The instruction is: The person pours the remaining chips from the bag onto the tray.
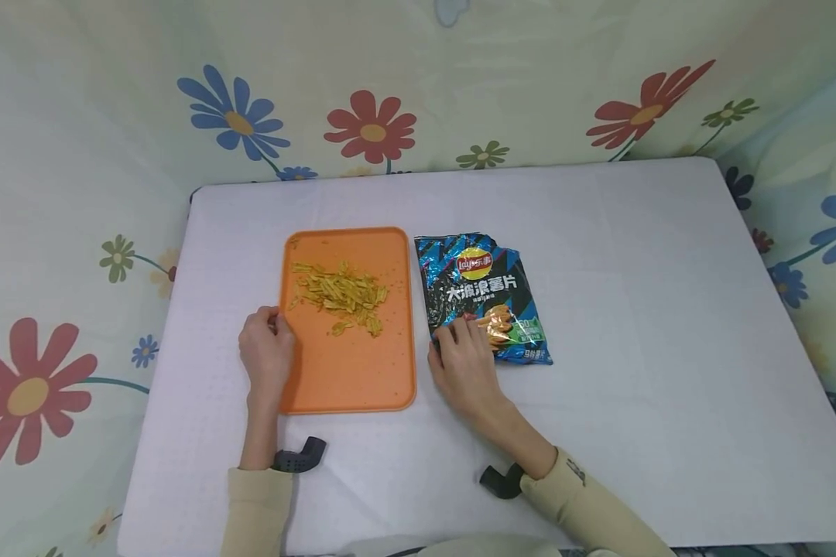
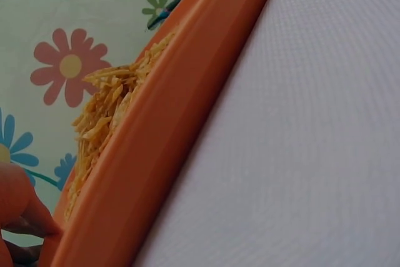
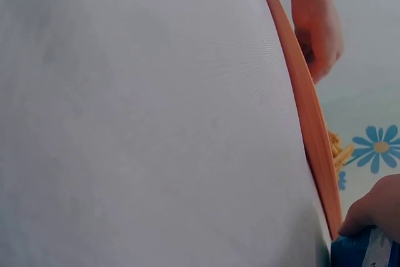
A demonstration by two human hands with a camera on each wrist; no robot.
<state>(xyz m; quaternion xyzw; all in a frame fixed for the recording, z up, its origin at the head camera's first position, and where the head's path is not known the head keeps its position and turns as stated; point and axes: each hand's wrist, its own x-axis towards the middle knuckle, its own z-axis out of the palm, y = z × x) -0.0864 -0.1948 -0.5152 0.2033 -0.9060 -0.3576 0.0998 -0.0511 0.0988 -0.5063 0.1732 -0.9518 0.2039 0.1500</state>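
An orange tray [image 1: 348,379] lies flat on the table, with a heap of broken, ridged yellow chips [image 1: 344,294] in its upper half. My left hand [image 1: 268,344] is at the tray's left edge, fingers curled and pinching the rim; the left wrist view shows fingertips on the tray wall [image 2: 144,129]. Right of the tray lies a black and blue chip bag [image 1: 474,282], its top edge torn unevenly. My right hand [image 1: 468,371] holds the bag at its lower left, fingers bent over its front. In the right wrist view the thumb [image 3: 369,207] overlaps the blue bag [image 3: 353,251].
A white cloth covers the table [image 1: 641,325], and its far edge meets a flowered curtain [image 1: 529,93]. Small crumbs [image 1: 390,282] are scattered on the tray around the heap. Black wrist cameras [image 1: 301,456] sit by both cuffs.
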